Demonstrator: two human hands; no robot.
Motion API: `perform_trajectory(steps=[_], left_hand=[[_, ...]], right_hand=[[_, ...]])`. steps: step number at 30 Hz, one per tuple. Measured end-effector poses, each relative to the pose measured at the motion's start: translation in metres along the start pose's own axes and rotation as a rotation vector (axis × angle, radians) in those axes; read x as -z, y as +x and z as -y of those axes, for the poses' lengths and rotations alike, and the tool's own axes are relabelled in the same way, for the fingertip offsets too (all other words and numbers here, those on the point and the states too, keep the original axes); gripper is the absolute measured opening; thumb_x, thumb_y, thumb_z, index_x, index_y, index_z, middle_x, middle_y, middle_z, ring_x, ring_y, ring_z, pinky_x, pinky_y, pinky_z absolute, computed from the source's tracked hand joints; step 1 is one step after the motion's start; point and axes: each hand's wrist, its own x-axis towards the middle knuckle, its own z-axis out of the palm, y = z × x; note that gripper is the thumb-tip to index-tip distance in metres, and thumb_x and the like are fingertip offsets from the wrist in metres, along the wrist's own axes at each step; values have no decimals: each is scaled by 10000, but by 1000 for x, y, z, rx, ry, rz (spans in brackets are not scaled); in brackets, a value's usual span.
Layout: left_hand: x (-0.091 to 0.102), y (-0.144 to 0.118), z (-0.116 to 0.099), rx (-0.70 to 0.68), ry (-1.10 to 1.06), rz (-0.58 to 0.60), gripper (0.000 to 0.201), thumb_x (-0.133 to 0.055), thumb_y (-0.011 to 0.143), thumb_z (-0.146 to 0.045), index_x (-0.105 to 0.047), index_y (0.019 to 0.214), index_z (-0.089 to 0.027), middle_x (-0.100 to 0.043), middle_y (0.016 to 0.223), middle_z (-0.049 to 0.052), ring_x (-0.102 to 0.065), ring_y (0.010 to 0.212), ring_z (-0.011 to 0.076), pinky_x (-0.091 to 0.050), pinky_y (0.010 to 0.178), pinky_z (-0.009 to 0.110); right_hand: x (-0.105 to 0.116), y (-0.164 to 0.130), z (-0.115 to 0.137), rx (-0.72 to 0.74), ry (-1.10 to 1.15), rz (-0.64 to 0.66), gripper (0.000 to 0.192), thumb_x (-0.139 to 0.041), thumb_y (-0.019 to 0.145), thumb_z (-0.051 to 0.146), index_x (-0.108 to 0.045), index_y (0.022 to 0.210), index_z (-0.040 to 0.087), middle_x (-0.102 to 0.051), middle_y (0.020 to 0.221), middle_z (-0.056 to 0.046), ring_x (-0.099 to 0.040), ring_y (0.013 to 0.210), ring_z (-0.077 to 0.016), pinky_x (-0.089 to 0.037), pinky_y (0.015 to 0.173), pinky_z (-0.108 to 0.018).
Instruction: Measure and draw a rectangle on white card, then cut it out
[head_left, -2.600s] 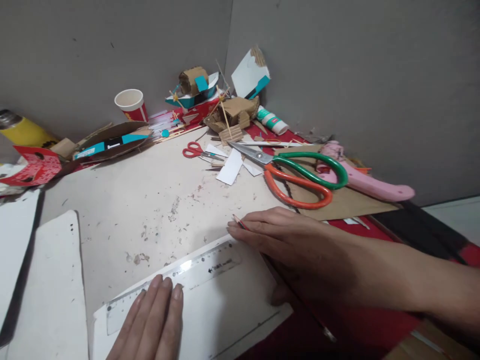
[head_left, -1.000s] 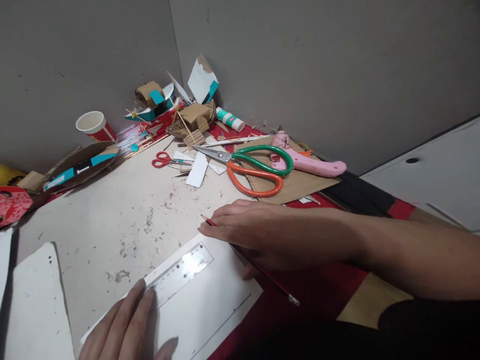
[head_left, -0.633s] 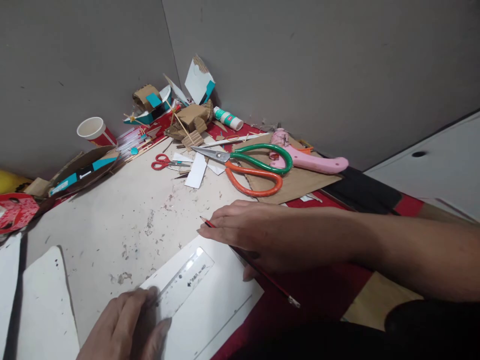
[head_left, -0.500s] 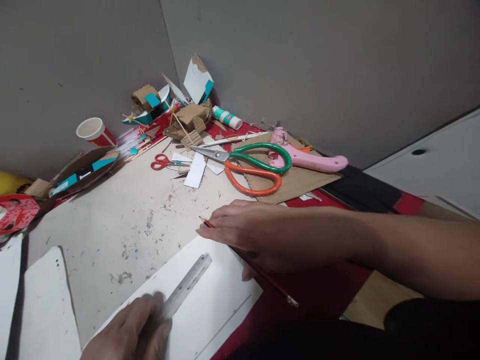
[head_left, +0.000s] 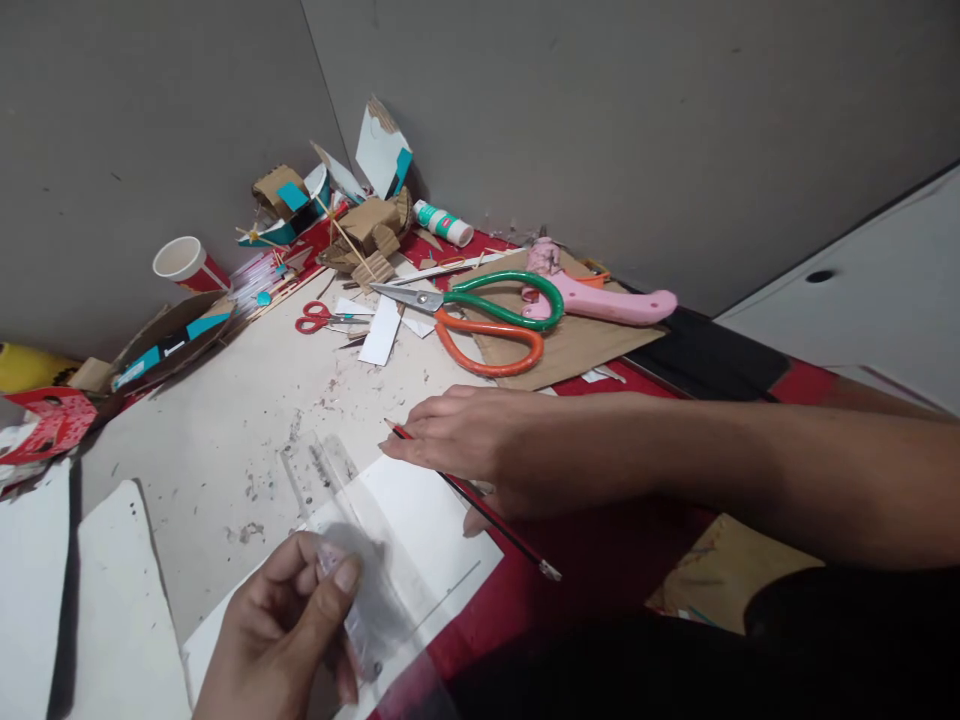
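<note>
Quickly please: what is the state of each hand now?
Left hand: closed on the clear ruler.
Right hand: holding the red pencil.

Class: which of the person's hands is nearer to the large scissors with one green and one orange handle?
Right. The right hand lies just below the large green-and-orange-handled scissors, holding a red pencil; the left hand is far down the table, lifting a clear plastic ruler.

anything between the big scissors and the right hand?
Head view: only bare, scuffed tabletop lies between the green-and-orange scissors and the right hand.
</note>
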Motion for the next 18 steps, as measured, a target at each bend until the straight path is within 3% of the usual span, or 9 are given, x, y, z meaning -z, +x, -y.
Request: perform_trajectory(steps=[5,11,14,18], left_hand=[[-11,15,-7,-93,28,26,367,-765,760,-417,-515,636,-178,-603,471,-27,-463,392,49,-357,432,133],[-8,32,-12,-214,67,-34,318,-760,769,-350,-540,621,-174,-586,441,-22,-447,395,61,-360,431,144],[-5,41,-14,-200,54,-40,315,-768,762,-357,-538,637,-180,-629,474,-4,-500,416,76,-398,462,157],[0,47,-16,-170,55,44,304,-762,771,-401,-592,666,-172,-665,524,20,-559,467,99,-457,516,185]], right_hand=[[-3,-1,-2,15,-11,-10,626,-700,804,180,-485,1373,34,-643,1195,-206,-564,1079,-309,-441,921,-439],[-3,1,-2,14,-24,21,751,-794,764,287,-470,1386,17,-636,1234,-221,-557,1131,-330,-432,946,-459],[-3,2,-3,4,-39,27,756,-799,754,285,-472,1382,23,-636,1236,-218,-559,1135,-331,-434,946,-458],[-3,3,-1,-13,-54,54,668,-732,771,162,-477,1376,37,-647,1216,-199,-566,1123,-316,-440,937,-447]])
